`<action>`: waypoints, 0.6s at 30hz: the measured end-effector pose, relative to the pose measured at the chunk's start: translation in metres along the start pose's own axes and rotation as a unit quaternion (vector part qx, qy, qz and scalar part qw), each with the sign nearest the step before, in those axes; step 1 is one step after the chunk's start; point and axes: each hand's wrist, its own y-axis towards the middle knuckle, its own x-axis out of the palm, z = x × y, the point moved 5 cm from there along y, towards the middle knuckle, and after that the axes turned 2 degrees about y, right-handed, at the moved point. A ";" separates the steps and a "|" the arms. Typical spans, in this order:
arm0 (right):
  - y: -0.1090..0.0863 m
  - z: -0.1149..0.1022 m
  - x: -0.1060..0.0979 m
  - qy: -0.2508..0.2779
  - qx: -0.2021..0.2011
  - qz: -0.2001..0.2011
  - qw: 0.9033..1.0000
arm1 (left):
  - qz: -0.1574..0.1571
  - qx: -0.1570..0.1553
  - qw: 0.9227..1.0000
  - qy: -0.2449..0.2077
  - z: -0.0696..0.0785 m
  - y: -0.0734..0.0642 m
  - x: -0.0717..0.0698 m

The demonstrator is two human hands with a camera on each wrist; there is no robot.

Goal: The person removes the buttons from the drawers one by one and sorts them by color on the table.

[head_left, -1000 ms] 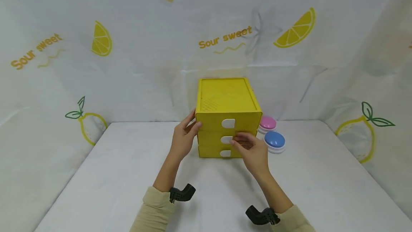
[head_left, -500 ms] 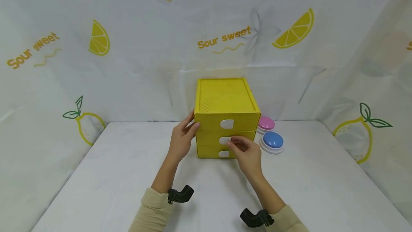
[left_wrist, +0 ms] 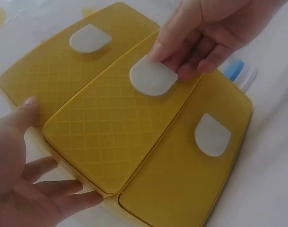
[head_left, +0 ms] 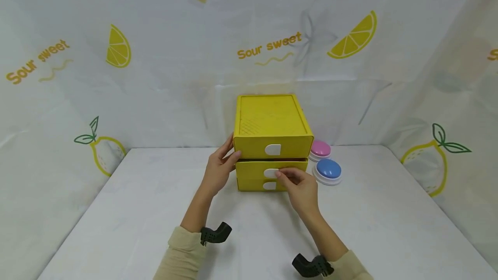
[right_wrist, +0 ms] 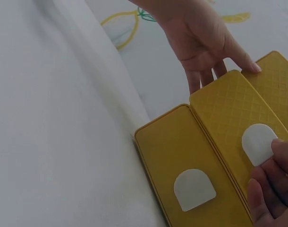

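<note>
A yellow three-drawer storage box (head_left: 272, 116) stands toward the back of the table, each drawer front bearing a rounded white tab handle. My right hand (head_left: 302, 187) pinches the handle (left_wrist: 151, 78) of the middle drawer (head_left: 249, 169) between thumb and fingers. That drawer sticks out a little, with a dark gap showing above its front edge. On the box's left side rests my left hand (head_left: 217, 171), thumb at the edge of the top drawer front (head_left: 250, 147) and fingers extended along the side. The bottom drawer (right_wrist: 167, 151) sits beneath.
To the right of the box are a blue-topped round button (head_left: 328, 168) and, behind it, a pink-topped one (head_left: 320, 148), both on white bases. A white lemon-print sheet (head_left: 175, 77) hangs behind the white table (head_left: 155, 211).
My right hand has moved left slightly onto the middle handle and drawn that drawer outward, so a gap shows under the top drawer. The left hand keeps its place on the side.
</note>
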 end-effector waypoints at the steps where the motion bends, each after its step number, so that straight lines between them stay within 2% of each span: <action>1: -0.001 0.000 0.000 -0.001 0.005 -0.002 1.000 | -0.002 -0.003 1.000 0.001 -0.001 0.000 0.000; 8: -0.011 -0.001 0.001 0.015 0.048 -0.027 0.998 | -0.002 -0.008 1.000 0.000 0.001 -0.001 -0.001; 18: -0.021 -0.004 -0.006 0.013 0.029 -0.053 0.998 | 0.000 -0.017 1.000 -0.003 -0.002 -0.001 0.000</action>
